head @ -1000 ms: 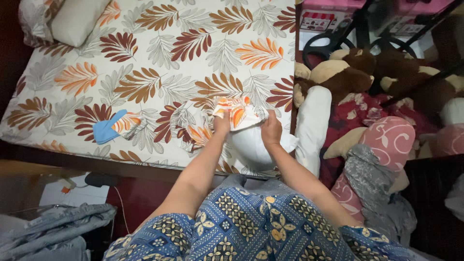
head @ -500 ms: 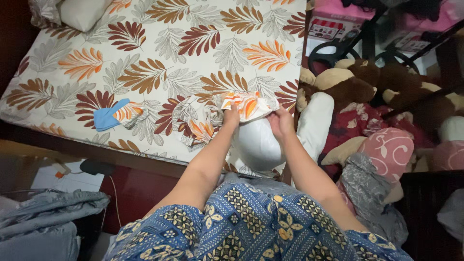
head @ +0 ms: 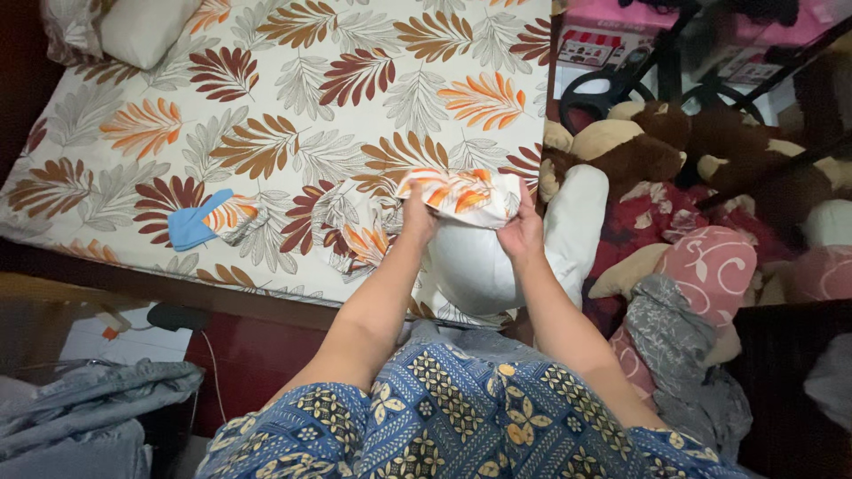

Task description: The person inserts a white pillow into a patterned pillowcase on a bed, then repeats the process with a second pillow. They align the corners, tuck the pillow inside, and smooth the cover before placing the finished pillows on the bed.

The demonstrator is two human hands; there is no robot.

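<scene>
Both hands, the left hand point(head: 417, 215) and right hand point(head: 522, 232), pinch the leaf-print pillowcase point(head: 461, 195) mouth over the white pillow point(head: 470, 266) at the bed point(head: 293, 115) edge; I'd pull both sides down evenly.

The scene is lit unevenly by indoor light from above. The patterned bedsheet point(head: 293, 115) is rendered bright and evenly exposed, with its leaf print kept crisp. The white pillow point(head: 475, 266) is nearly overexposed, so little texture is shown on it. Soft shadows are cast beneath the forearms onto the sheet. The left and right edges are left dim, and the dark wood at the bed's side is almost lost in shadow. The stuffed toys point(head: 639, 151) are seen in murky light with muted colour. Slight bending of straight lines is noticed toward the corners. Mild softness is seen on both hands.
</scene>
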